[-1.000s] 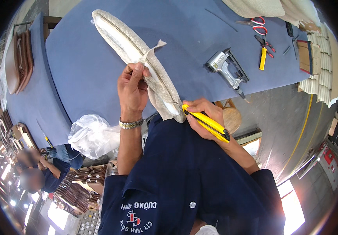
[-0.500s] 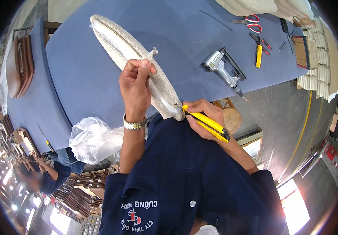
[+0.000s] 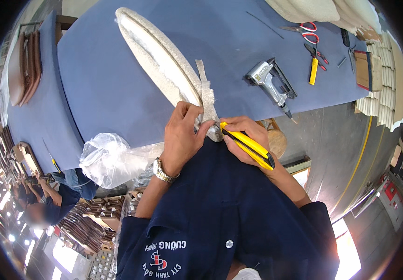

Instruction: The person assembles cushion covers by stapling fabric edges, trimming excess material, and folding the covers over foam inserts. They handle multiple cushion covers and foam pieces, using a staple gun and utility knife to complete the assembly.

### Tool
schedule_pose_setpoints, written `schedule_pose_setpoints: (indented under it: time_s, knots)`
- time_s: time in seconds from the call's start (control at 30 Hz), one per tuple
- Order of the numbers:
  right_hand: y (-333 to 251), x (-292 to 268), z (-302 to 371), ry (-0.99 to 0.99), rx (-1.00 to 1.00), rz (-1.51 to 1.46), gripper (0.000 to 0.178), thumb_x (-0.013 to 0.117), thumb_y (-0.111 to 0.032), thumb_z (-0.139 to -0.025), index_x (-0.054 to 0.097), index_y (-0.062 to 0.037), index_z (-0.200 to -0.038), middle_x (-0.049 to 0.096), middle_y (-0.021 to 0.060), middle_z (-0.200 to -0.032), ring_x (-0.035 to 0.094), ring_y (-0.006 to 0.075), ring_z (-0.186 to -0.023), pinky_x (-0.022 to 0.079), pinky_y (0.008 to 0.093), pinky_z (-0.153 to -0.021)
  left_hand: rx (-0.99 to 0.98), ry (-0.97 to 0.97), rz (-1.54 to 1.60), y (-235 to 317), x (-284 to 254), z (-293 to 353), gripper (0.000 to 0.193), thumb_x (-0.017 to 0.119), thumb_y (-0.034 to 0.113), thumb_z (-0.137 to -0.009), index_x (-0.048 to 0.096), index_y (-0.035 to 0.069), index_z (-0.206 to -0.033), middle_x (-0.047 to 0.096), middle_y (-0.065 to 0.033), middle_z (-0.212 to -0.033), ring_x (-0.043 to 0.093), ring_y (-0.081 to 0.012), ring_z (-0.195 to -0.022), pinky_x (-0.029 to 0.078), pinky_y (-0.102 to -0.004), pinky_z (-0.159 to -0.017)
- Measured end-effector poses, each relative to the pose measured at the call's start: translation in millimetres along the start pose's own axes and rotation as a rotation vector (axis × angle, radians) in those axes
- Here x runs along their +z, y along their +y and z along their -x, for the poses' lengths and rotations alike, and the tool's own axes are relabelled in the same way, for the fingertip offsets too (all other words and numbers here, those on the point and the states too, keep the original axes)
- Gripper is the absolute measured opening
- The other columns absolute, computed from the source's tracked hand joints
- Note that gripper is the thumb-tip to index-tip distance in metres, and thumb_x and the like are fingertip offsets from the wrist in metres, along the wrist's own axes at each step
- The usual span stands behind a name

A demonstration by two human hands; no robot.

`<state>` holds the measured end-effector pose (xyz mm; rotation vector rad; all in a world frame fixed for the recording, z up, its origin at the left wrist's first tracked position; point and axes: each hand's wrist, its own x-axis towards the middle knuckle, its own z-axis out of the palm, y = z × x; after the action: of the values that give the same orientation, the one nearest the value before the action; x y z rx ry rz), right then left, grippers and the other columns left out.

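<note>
A long, curved padded piece in light beige fabric (image 3: 141,59) stretches from the table down to my chest, its white inner channel showing along the middle. My left hand (image 3: 182,135), wearing a metal watch, is closed near the piece's near end, thumb and fingers pinching the fabric edge. A loose strip of the same fabric (image 3: 206,91) sticks out just beyond my fingers. My right hand (image 3: 248,135) grips a yellow utility knife (image 3: 248,145). The knife's tip end meets the fabric beside my left thumb; the blade itself is mostly hidden.
A silver staple gun (image 3: 271,84) lies on the blue table (image 3: 210,37), with red-handled scissors (image 3: 306,30) and a yellow-handled tool (image 3: 313,70) farther right. Clear plastic (image 3: 108,161) hangs at the table's near edge. Another person (image 3: 54,200) works at far left.
My left hand has slid down the padded piece toward its near end, letting go of the strip higher up. The strip now stands out loose. The knife stays by the near end.
</note>
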<state>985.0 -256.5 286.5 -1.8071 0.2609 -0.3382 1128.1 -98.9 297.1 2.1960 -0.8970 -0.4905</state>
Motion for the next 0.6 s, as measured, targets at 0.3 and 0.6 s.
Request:
schedule_pose_setpoints:
  time_s: [0.3, 0.6]
  knots:
    - [2.4, 3.0, -4.9, 0.042, 0.003, -0.038, 0.023, 0.076, 0.001, -0.083, 0.067, -0.0001, -0.104, 0.073, 0.0198, -0.108, 0.075, 0.0281, -0.099, 0.058, 0.0337, -0.086, -0.180, -0.025, 0.422, -12.5, 14.3, 8.2, 0.015, 0.076, 0.007, -0.093, 0.062, 0.002, -0.091, 0.073, -0.0106, -0.097, 0.066, -0.0128, -0.086, 0.051, -0.0301, -0.076]
    - [1.0, 1.7, 7.5, 0.058, 0.069, -0.106, 0.021, 0.076, 0.001, -0.082, 0.066, -0.0026, -0.100, 0.075, 0.0158, -0.104, 0.076, 0.0270, -0.095, 0.059, 0.0326, -0.081, -0.391, 0.009, 0.985, -22.0, 21.9, 11.7, 0.014, 0.072, 0.010, -0.099, 0.062, 0.001, -0.095, 0.070, -0.0036, -0.086, 0.058, -0.0040, -0.077, 0.045, -0.0222, -0.064]
